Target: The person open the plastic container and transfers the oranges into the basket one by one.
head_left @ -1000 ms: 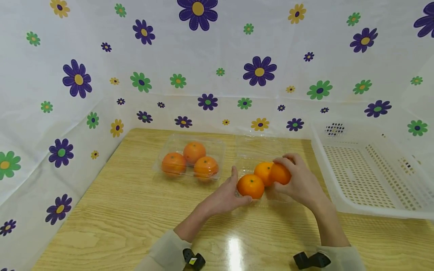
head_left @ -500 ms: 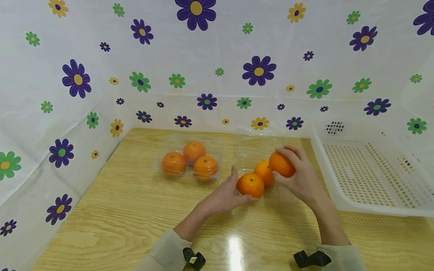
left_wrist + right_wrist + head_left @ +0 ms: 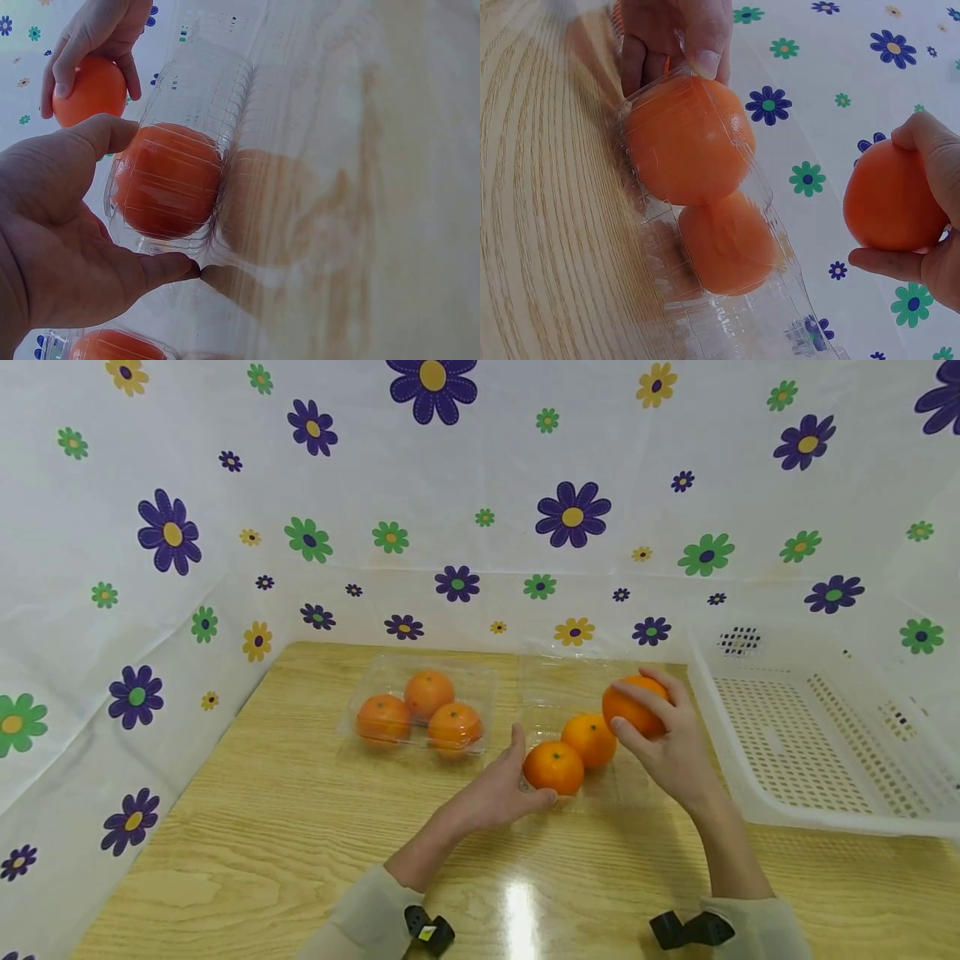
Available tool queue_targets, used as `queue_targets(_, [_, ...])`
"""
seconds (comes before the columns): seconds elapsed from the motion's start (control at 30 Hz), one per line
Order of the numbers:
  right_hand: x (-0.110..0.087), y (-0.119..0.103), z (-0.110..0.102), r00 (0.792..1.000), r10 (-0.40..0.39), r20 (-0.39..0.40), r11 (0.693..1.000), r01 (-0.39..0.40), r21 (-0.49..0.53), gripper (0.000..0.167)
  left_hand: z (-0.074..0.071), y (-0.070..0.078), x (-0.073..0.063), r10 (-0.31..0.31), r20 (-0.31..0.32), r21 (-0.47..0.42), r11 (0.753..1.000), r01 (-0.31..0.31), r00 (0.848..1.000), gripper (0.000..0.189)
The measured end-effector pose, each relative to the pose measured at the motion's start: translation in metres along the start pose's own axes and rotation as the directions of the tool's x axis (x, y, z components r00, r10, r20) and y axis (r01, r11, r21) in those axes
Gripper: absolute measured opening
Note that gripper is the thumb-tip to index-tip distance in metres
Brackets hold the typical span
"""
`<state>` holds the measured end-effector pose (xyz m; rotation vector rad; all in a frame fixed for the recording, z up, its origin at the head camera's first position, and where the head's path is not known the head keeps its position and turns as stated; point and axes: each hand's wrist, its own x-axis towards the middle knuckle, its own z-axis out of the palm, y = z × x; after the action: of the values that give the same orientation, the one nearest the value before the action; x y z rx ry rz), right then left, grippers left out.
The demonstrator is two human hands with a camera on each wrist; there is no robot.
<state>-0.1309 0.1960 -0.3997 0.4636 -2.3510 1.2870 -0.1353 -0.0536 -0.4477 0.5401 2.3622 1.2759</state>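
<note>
The right hand [image 3: 675, 745] grips a mandarin [image 3: 624, 710] over an open clear clamshell [image 3: 572, 681], where two mandarins [image 3: 553, 768] sit side by side; the left hand [image 3: 497, 791] holds its near-left corner. A closed clamshell [image 3: 388, 675] containing three more lies left, a white perforated basket [image 3: 795, 821] right, on a wood-grain table [image 3: 262, 827].

In the head view, the left forearm [image 3: 426, 852] is leaning between one and two o'clock, and the left hand [image 3: 497, 792] is spreading wide, one finger [image 3: 518, 742] pointing toward twelve o'clock, the thumb [image 3: 542, 799] lying toward three. The right forearm [image 3: 731, 852] is slanting toward eleven o'clock. At nearly three o'clock from the left hand and apart from it, the right hand [image 3: 675, 750] is gripping, its fingers and thumb curling toward ten o'clock.
</note>
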Motion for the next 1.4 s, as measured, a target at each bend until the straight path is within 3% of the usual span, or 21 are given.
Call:
queue_targets(0.2, [0.001, 0.0, -0.003, 0.996, 0.046, -0.074, 0.999, -0.047, -0.015, 0.043, -0.001, 0.002, 0.0, -0.017, -0.003, 0.008, 1.0, 0.017, 1.0, 0.113])
queue_targets(0.47, [0.003, -0.009, -0.009, 0.987, 0.046, -0.155, 0.999, -0.048, -0.01, 0.043, -0.001, 0.004, 0.001, -0.017, -0.009, 0.017, 1.0, 0.017, 1.0, 0.113])
queue_targets(0.77, [0.003, -0.014, -0.024, 0.97, 0.146, -0.197, 0.987, -0.128, 0.098, 0.049, 0.0, 0.005, 0.002, -0.025, -0.007, 0.024, 0.999, 0.025, 1.0, 0.113])
queue_targets(0.97, [0.001, -0.012, -0.04, 0.948, 0.21, -0.241, 0.962, -0.155, 0.226, 0.051, 0.002, 0.006, 0.002, -0.029, 0.0, 0.02, 0.999, 0.029, 1.0, 0.113])
queue_targets(1.07, [0.002, -0.012, -0.047, 0.93, 0.255, -0.265, 0.915, -0.143, 0.378, 0.049, 0.003, 0.006, 0.002, -0.031, 0.0, 0.016, 0.999, 0.031, 1.0, 0.113])
queue_targets(1.2, [0.003, -0.011, -0.054, 0.913, 0.303, -0.273, 0.785, -0.077, 0.614, 0.046, 0.003, 0.005, 0.002, -0.027, -0.002, 0.017, 0.999, 0.027, 1.0, 0.113])
queue_targets(1.3, [0.004, -0.009, -0.06, 0.905, 0.32, -0.279, 0.714, -0.037, 0.699, 0.045, 0.002, 0.004, 0.001, -0.025, -0.001, 0.013, 1.0, 0.025, 1.0, 0.112])
queue_targets(1.4, [0.004, -0.007, -0.065, 0.891, 0.363, -0.272, 0.663, -0.043, 0.747, 0.044, 0.002, 0.003, 0.001, -0.029, 0.0, 0.008, 1.0, 0.029, 1.0, 0.112])
